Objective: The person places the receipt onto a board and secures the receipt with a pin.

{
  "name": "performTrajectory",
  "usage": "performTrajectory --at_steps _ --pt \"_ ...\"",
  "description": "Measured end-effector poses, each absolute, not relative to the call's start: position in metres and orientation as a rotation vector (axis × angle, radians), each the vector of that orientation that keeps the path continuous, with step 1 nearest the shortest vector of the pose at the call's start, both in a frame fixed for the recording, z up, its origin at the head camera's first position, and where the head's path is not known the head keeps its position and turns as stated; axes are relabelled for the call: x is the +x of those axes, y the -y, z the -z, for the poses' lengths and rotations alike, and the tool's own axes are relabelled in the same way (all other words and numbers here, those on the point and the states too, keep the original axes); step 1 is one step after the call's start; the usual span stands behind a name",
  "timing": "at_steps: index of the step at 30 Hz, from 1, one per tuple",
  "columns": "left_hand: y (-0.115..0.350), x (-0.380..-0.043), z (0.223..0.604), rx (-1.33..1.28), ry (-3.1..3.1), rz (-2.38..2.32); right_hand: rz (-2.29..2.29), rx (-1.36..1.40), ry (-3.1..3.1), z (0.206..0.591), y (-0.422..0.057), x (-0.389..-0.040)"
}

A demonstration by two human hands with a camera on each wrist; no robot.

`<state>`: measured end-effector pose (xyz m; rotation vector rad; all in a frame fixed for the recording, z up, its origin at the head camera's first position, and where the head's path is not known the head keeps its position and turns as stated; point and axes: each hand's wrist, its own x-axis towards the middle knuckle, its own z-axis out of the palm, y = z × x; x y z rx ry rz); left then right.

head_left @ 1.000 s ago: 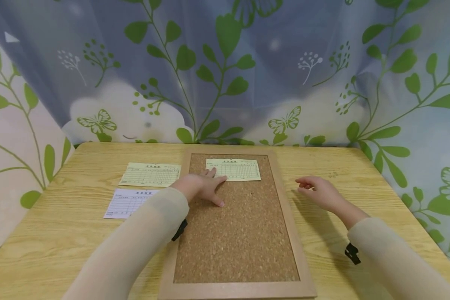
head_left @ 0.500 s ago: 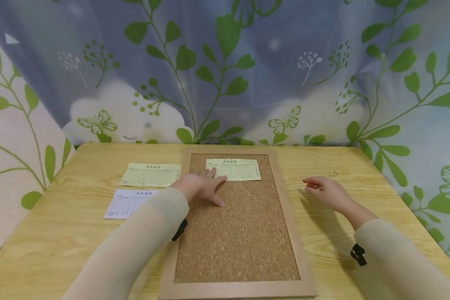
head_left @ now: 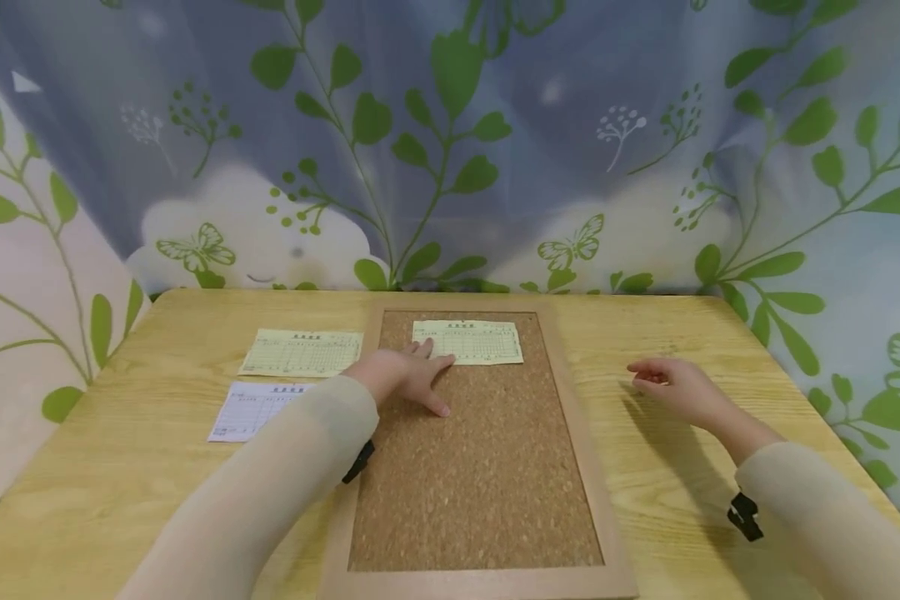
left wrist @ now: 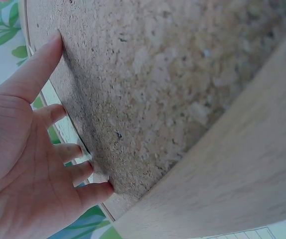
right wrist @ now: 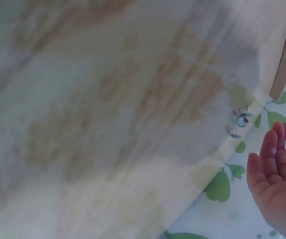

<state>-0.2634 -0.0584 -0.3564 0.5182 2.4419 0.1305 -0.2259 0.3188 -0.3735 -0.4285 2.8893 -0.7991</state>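
Note:
A framed corkboard (head_left: 480, 483) lies on the table with a pale yellow printed form (head_left: 483, 343) near its far end. My left hand (head_left: 405, 375) rests on the board, fingers spread, with the fingertips at the form's near left corner. In the left wrist view the thumb and fingers of that hand (left wrist: 28, 134) touch the cork and the paper. To the right of the board, my right hand (head_left: 682, 392) hovers over the table, its fingers loosely bent around nothing. Several metal thumbtacks (right wrist: 241, 121) show beyond its fingertips in the right wrist view.
Left of the board lie another yellow form (head_left: 300, 350) and a white form (head_left: 247, 410), the white one partly hidden by my left sleeve. A leaf-patterned curtain (head_left: 510, 208) hangs behind the wooden table (head_left: 105, 467).
My right hand has shifted to the right, away from the board. The left hand, the board and the forms stay where they were.

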Motion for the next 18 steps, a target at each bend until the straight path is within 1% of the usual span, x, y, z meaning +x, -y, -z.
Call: performTrajectory --at_steps 18 --pt "0.0561 -0.2621 0.3546 0.518 -2.449 -0.128 0.800 -0.355 -2.906 0.3727 -0.3269 -0.2216"
